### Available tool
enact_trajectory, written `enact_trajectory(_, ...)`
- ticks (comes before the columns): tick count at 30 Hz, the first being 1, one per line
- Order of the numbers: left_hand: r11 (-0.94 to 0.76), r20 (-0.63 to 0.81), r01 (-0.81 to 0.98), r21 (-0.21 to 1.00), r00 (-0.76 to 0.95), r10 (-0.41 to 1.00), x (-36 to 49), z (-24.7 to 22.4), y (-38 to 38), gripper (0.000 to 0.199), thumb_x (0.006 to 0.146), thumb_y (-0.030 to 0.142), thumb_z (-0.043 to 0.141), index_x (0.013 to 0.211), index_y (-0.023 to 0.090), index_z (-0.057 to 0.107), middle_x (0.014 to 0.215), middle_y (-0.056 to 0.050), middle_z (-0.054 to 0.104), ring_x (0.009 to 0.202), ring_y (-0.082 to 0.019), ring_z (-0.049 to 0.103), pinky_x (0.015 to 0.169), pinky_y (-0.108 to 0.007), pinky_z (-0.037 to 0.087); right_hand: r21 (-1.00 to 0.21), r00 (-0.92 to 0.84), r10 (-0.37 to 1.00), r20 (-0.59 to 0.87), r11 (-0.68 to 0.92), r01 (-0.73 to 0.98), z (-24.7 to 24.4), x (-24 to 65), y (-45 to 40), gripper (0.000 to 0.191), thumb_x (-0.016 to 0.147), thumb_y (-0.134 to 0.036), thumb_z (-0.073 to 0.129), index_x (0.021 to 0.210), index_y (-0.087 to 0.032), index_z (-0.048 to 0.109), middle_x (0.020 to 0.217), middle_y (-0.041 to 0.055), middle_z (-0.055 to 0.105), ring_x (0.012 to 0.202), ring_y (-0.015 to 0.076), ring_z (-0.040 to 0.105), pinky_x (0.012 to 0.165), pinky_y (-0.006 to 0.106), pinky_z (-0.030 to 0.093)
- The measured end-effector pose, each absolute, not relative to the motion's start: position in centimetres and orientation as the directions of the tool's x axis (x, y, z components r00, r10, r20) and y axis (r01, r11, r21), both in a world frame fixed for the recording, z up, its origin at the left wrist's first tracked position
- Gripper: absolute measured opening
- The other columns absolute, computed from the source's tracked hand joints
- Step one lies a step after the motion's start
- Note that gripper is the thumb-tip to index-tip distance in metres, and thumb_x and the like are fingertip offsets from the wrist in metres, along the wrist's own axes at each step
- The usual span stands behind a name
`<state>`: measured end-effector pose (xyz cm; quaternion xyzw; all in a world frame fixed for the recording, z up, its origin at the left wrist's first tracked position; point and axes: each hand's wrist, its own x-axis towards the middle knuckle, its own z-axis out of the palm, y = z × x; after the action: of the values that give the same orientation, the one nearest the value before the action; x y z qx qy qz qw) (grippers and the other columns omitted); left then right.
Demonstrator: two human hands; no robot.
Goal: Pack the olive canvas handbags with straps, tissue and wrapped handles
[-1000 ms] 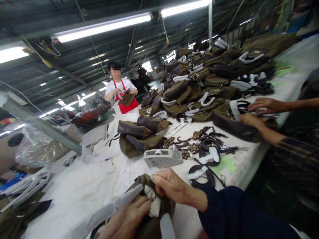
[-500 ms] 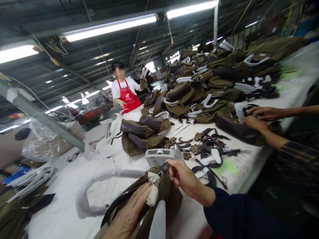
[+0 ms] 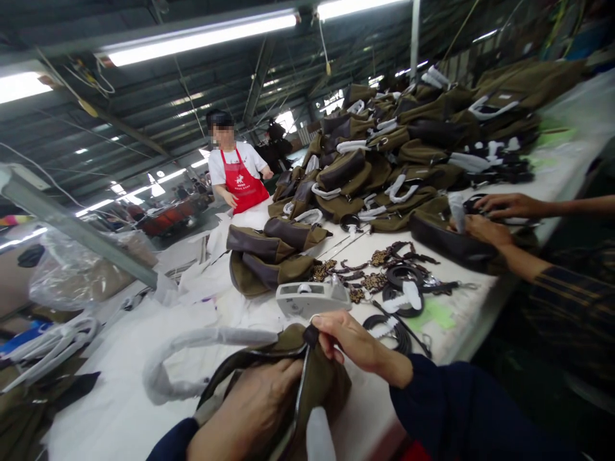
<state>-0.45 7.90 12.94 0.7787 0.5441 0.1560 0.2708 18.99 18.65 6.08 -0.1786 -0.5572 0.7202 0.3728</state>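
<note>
An olive-green bag (image 3: 331,379) with its zip open lies in front of me. My right hand (image 3: 355,340) pinches the dark tab (image 3: 311,334) at the far end of the zip, where a metal ring shows. Inside the bag's opening is my left hand (image 3: 257,400); its fingertips are hidden, so what they hold cannot be seen. One handle (image 3: 168,358), wrapped in white, arches to the left of the bag. Another white-wrapped piece (image 3: 319,435) hangs at the near side. Just beyond the bag stands a grey-white device (image 3: 314,298).
Several olive bags (image 3: 269,256) lie past the device, with a large pile of bags (image 3: 394,141) behind. Coiled black straps (image 3: 403,288) and patterned straps (image 3: 375,275) lie to the right. A co-worker's hands (image 3: 494,224) handle another bag. A person in a red apron (image 3: 240,179) stands across the table.
My left hand has moved into the bag with the crumpled off-white material, which is now out of sight. The bag's opening gapes wider. My right hand keeps its pinch on the tab.
</note>
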Motion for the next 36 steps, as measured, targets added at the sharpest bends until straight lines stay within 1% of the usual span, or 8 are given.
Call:
enact_trajectory(5,-0.202,-0.036,0.683,0.702,0.317,0.948,0.1,13.2,10.1,0.062,0.098,0.033,0.049,0.155,0.033,0.025,0.156,-0.003,0.042,0.142,-0.025,0.041,0.12,-0.044,0.028,-0.913,-0.517,0.849,0.106,-0.123,-0.389,5.1,19.5,20.3,0.051,0.091,-0.054,0.052,0.059,-0.015,0.053,0.05,-0.0034,0.051,0.034,0.0046,0.041,0.035,0.017,0.028)
enact_trajectory(9,-0.185,-0.125,0.729,0.659,0.348,0.929,-1.5,15.0,8.9,0.065,0.095,0.036,0.055,0.154,0.035,0.027,0.16,-0.001,0.034,0.146,-0.024,0.033,0.122,-0.044,0.023,-0.968,-0.562,0.815,0.141,-0.006,-0.251,6.2,21.4,20.9,0.049,0.094,-0.056,0.05,0.068,-0.015,0.056,0.058,-0.0017,0.056,0.042,0.0071,0.048,0.042,0.019,0.035)
enact_trajectory(13,-0.12,-0.151,0.833,0.54,0.236,0.96,-4.2,17.3,5.2,0.059,0.092,0.036,0.061,0.147,0.039,0.04,0.154,-0.002,0.044,0.14,-0.024,0.043,0.118,-0.041,0.033,-0.896,-0.269,0.857,0.44,0.402,-0.187,10.7,23.7,20.7,0.023,0.093,-0.04,0.062,0.092,-0.017,0.062,0.079,-0.0006,0.061,0.07,0.0102,0.057,0.062,0.02,0.044)
enact_trajectory(17,-0.249,-0.044,0.85,0.464,0.303,0.952,-6.6,16.0,3.1,0.025,0.093,0.03,0.058,0.117,0.027,0.066,0.123,-0.009,0.067,0.112,-0.022,0.064,0.096,-0.029,0.051,-0.725,-0.688,0.446,0.573,0.668,-0.171,15.8,21.5,19.6,0.012,0.094,-0.026,0.06,0.095,-0.018,0.069,0.09,0.0013,0.067,0.081,0.0115,0.06,0.074,0.021,0.044)
enact_trajectory(22,-0.249,-0.085,0.808,0.534,0.345,0.935,-5.5,14.9,2.6,0.024,0.096,0.028,0.052,0.112,0.025,0.07,0.113,-0.008,0.071,0.105,-0.02,0.067,0.093,-0.028,0.052,-0.504,-0.977,-0.194,0.093,0.837,-0.214,15.2,13.4,18.9,0.008,0.083,-0.019,0.072,0.09,-0.017,0.073,0.087,0.0014,0.069,0.074,0.0132,0.058,0.064,0.022,0.039)
enact_trajectory(25,-0.127,-0.053,0.816,0.565,0.189,0.981,-5.2,16.5,1.4,0.025,0.097,0.03,0.054,0.115,0.031,0.07,0.125,-0.005,0.068,0.115,-0.021,0.063,0.101,-0.03,0.047,-0.431,-0.974,-0.226,-0.001,0.879,-0.203,13.8,11.3,19.1,0.006,0.079,-0.019,0.076,0.084,-0.018,0.073,0.081,0.0006,0.067,0.07,0.0134,0.055,0.06,0.023,0.036)
enact_trajectory(30,0.091,0.298,0.755,0.65,-0.363,0.883,-8.1,15.6,-2.4,0.017,0.093,0.038,0.058,0.099,0.024,0.066,0.119,-0.007,0.066,0.113,-0.022,0.06,0.092,-0.029,0.049,-0.44,-0.968,-0.199,0.153,0.864,-0.247,15.6,11.9,18.9,0.006,0.086,-0.021,0.067,0.088,-0.019,0.072,0.083,0.002,0.067,0.071,0.014,0.056,0.062,0.024,0.038)
enact_trajectory(36,0.27,0.085,0.384,0.883,-0.696,0.713,-7.7,10.0,-5.3,0.037,0.084,0.055,0.064,0.087,0.019,0.062,0.07,0.0,0.059,0.063,-0.016,0.058,0.051,-0.023,0.046,-0.376,-0.853,-0.45,0.263,0.767,-0.52,15.2,8.0,17.2,0.02,0.092,-0.018,0.061,0.111,-0.016,0.067,0.113,0.0103,0.069,0.107,0.0203,0.061,0.094,0.028,0.044)
